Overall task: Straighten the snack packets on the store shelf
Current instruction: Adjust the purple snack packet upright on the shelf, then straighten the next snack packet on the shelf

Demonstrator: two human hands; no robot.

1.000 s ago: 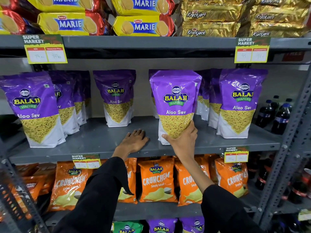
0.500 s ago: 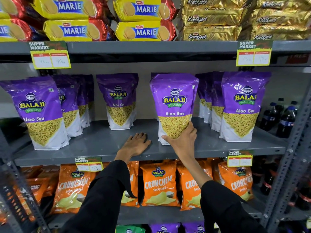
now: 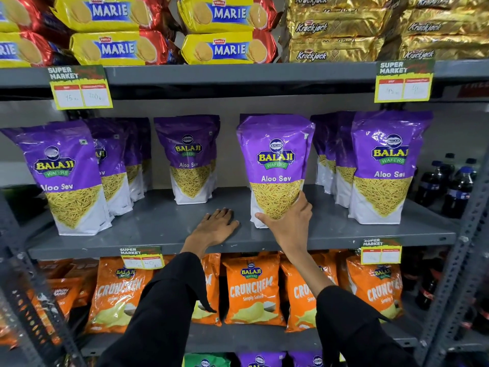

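On the middle shelf (image 3: 164,229), going left to right, a front packet (image 3: 66,178) is seen leaning slightly outward at the far left, with a row of packets (image 3: 124,165) behind it, and a lone packet (image 3: 189,160) is set further back. The left hand (image 3: 215,229) is laid flat on the bare shelf, fingers (image 3: 223,214) spread and nothing held, as it was a second ago. Just beside it, the centre packet (image 3: 275,165) is gripped at its lower right corner by the right hand (image 3: 289,223), thumb across the front and the other fingers wrapped behind, out of sight. Since a second ago the packet is judged to have been turned a little and set more upright, squarer to the front; otherwise little has changed. It is stood near the shelf's front edge, apart from the right packet (image 3: 383,168). This one is judged nearly done; the lone packet, set well back, is probably the next to be pulled forward
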